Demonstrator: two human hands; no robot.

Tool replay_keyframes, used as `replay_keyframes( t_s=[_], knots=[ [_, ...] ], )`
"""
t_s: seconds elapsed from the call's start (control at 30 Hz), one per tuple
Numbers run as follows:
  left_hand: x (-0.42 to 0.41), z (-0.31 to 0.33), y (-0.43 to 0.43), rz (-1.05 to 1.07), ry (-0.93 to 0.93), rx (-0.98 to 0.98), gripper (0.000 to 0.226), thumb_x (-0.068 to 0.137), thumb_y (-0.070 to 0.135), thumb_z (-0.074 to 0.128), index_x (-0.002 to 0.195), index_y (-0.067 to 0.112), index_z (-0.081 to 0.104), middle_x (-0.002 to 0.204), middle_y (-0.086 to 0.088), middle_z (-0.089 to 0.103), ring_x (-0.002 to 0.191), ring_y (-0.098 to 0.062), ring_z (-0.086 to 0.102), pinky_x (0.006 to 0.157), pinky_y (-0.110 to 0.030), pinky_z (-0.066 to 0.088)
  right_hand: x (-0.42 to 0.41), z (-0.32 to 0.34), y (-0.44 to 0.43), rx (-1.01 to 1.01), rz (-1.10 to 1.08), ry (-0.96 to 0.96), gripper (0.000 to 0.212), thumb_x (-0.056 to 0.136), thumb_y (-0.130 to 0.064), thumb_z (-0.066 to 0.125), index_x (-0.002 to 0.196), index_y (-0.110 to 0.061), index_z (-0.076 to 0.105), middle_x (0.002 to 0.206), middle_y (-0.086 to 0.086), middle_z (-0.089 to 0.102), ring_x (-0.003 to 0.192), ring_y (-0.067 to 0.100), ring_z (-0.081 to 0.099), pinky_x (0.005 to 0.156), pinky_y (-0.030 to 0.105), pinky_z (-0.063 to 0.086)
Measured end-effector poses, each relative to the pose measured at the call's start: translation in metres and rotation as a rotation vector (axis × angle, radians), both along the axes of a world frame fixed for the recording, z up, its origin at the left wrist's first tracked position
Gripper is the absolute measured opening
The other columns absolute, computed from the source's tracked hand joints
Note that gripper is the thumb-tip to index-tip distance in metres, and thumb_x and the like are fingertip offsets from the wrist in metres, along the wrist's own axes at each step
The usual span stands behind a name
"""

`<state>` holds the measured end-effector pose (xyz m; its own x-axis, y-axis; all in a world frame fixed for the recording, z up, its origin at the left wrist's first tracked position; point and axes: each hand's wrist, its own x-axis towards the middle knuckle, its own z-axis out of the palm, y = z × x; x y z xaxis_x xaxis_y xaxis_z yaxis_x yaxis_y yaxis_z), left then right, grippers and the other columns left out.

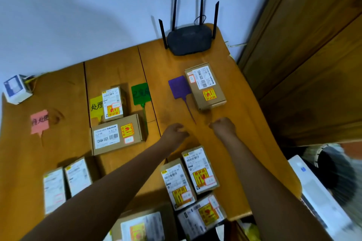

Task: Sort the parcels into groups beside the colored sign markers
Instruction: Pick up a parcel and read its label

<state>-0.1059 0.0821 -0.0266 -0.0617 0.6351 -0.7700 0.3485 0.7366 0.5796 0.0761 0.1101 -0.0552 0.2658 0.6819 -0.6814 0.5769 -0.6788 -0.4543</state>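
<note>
On the wooden table (231, 139) lie four sign markers: pink (39, 121), yellow (96, 106), green (140, 94) and purple (179, 87). One brown parcel (205, 86) rests right of the purple marker. A small upright parcel (114, 102) and a larger flat one (117, 134) sit between the yellow and green markers. Several unsorted parcels (189, 179) lie near me, two more (66, 184) at the left. My left hand (174, 133) hovers over bare wood, fingers loosely curled and empty. My right hand (223, 126) is a closed fist just below the purple-side parcel, apart from it.
A black router (189, 40) with antennas stands at the table's far edge by the white wall. A small white box (16, 90) sits at the far left. A wooden door (313, 55) is on the right, a white appliance (321, 199) at lower right.
</note>
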Motion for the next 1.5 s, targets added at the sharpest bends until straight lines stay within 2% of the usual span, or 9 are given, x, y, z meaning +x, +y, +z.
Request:
replay_keyframes(
  t_s=[0.23, 0.33, 0.5, 0.7, 0.8, 1.1, 1.27, 1.37, 1.5],
  knots=[
    [-0.009, -0.023, -0.074, 0.035, 0.077, -0.109, 0.018, 0.089, 0.010, 0.055, 0.073, 0.013, 0.047, 0.075, -0.012, 0.047, 0.074, -0.022, 0.046, 0.066, -0.035, 0.040, -0.007, -0.004, -0.067, -0.211, 0.067, 0.190, 0.030, 0.096, -0.028, 0.059, 0.073, -0.011, 0.050, 0.070, 0.009, 0.046, 0.061, 0.021, 0.040, 0.066, 0.035, 0.034],
    [0.004, -0.019, -0.084, 0.088, 0.042, -0.117, 0.008, 0.090, 0.008, 0.051, 0.083, 0.012, 0.052, 0.074, -0.009, 0.047, 0.072, -0.022, 0.047, 0.062, -0.031, 0.037, -0.013, -0.015, -0.087, -0.229, 0.023, 0.232, 0.030, 0.096, -0.029, 0.058, 0.099, -0.001, 0.066, 0.085, 0.012, 0.054, 0.075, 0.022, 0.046, 0.070, 0.036, 0.036],
    [0.017, -0.022, -0.076, 0.156, -0.037, -0.099, 0.013, 0.092, 0.009, 0.056, 0.105, 0.009, 0.059, 0.086, -0.014, 0.057, 0.086, -0.028, 0.056, 0.082, -0.041, 0.054, -0.015, -0.026, -0.096, -0.124, -0.056, 0.220, 0.025, 0.090, -0.028, 0.051, 0.087, -0.008, 0.066, 0.100, 0.022, 0.073, 0.078, 0.028, 0.063, 0.068, 0.035, 0.045],
    [0.022, 0.022, -0.062, 0.223, -0.110, 0.024, 0.014, 0.093, 0.003, 0.054, 0.088, 0.010, 0.064, 0.085, -0.009, 0.066, 0.083, -0.029, 0.064, 0.080, -0.044, 0.058, -0.017, 0.015, -0.086, 0.042, -0.062, 0.220, 0.031, 0.086, -0.020, 0.046, 0.098, -0.009, 0.073, 0.096, 0.015, 0.073, 0.088, 0.035, 0.070, 0.077, 0.042, 0.055],
    [0.012, 0.067, -0.052, 0.289, -0.163, 0.160, 0.022, 0.095, -0.002, 0.049, 0.104, 0.009, 0.066, 0.089, -0.010, 0.068, 0.071, -0.022, 0.063, 0.055, -0.025, 0.050, -0.028, 0.058, -0.065, 0.137, 0.001, 0.199, 0.028, 0.088, -0.018, 0.049, 0.095, -0.008, 0.074, 0.099, 0.016, 0.073, 0.090, 0.035, 0.068, 0.075, 0.041, 0.054],
    [-0.103, 0.256, -0.061, 0.341, -0.215, 0.640, 0.033, 0.091, -0.007, 0.046, 0.102, 0.015, 0.068, 0.101, -0.002, 0.073, 0.093, -0.022, 0.067, 0.079, -0.035, 0.054, -0.146, 0.289, -0.067, 0.570, 0.092, 0.383, 0.022, 0.091, -0.014, 0.052, 0.082, -0.005, 0.069, 0.088, 0.013, 0.074, 0.075, 0.025, 0.068, 0.070, 0.040, 0.052],
    [-0.187, 0.349, -0.119, 0.379, -0.147, 0.918, 0.042, 0.090, -0.003, 0.050, 0.119, 0.022, 0.068, 0.123, 0.003, 0.069, 0.110, -0.021, 0.062, 0.090, -0.043, 0.053, -0.228, 0.380, -0.108, 0.842, 0.155, 0.482, 0.025, 0.093, -0.027, 0.053, 0.113, -0.029, 0.068, 0.106, -0.004, 0.072, 0.086, 0.014, 0.070, 0.085, 0.040, 0.060],
    [-0.227, 0.386, -0.160, 0.401, -0.111, 1.058, 0.041, 0.094, 0.000, 0.051, 0.124, 0.025, 0.063, 0.136, 0.003, 0.061, 0.120, -0.021, 0.056, 0.096, -0.042, 0.052, -0.271, 0.411, -0.139, 0.954, 0.214, 0.581, 0.023, 0.097, -0.026, 0.052, 0.116, -0.035, 0.060, 0.112, 0.002, 0.071, 0.094, 0.019, 0.071, 0.072, 0.033, 0.059],
    [-0.266, 0.411, -0.205, 0.415, -0.047, 1.203, 0.039, 0.094, -0.001, 0.054, 0.117, 0.031, 0.060, 0.121, 0.010, 0.062, 0.107, -0.014, 0.059, 0.075, -0.025, 0.053, -0.309, 0.422, -0.175, 0.936, 0.281, 0.755, 0.036, 0.101, -0.018, 0.050, 0.133, -0.035, 0.053, 0.116, -0.001, 0.071, 0.093, 0.012, 0.072, 0.064, 0.026, 0.057]
  ],
)
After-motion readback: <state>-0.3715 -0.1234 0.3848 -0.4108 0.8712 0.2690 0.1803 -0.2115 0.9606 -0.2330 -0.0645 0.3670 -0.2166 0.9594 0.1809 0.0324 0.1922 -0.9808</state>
